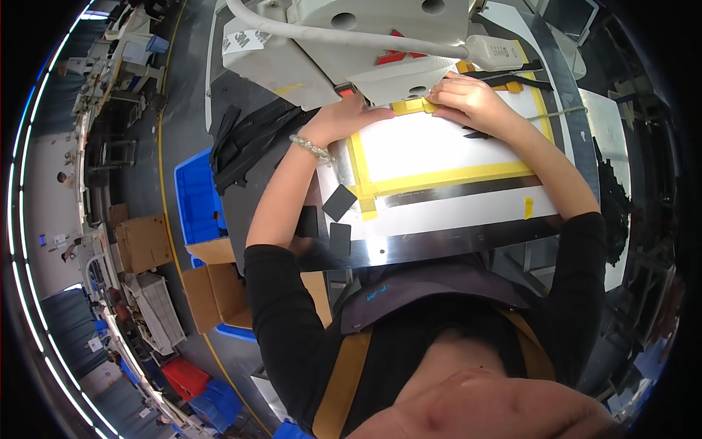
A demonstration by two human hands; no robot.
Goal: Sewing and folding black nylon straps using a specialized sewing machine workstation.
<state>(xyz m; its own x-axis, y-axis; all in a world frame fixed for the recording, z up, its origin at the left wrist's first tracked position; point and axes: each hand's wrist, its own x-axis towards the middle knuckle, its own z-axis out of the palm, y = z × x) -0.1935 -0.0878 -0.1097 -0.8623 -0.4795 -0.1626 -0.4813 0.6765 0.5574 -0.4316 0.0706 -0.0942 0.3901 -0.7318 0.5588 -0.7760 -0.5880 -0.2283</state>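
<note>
A flat yellow strip lies on the white work surface, close under the pale grey machine head. My left hand rests at the strip's left end. Its thumb stretches out to the strip, while the other fingers are partly hidden by the machine. At the strip's right end my right hand has its fingers bent and closed on it. Yellow tape borders the white surface. Beyond my right hand are black strips with yellow pieces by them.
The pale grey machine, with a cable across it, overhangs the far side. Two dark rectangular pieces lie near the front left. A black fabric pile sits at the left; a blue bin and an open cardboard box stand below.
</note>
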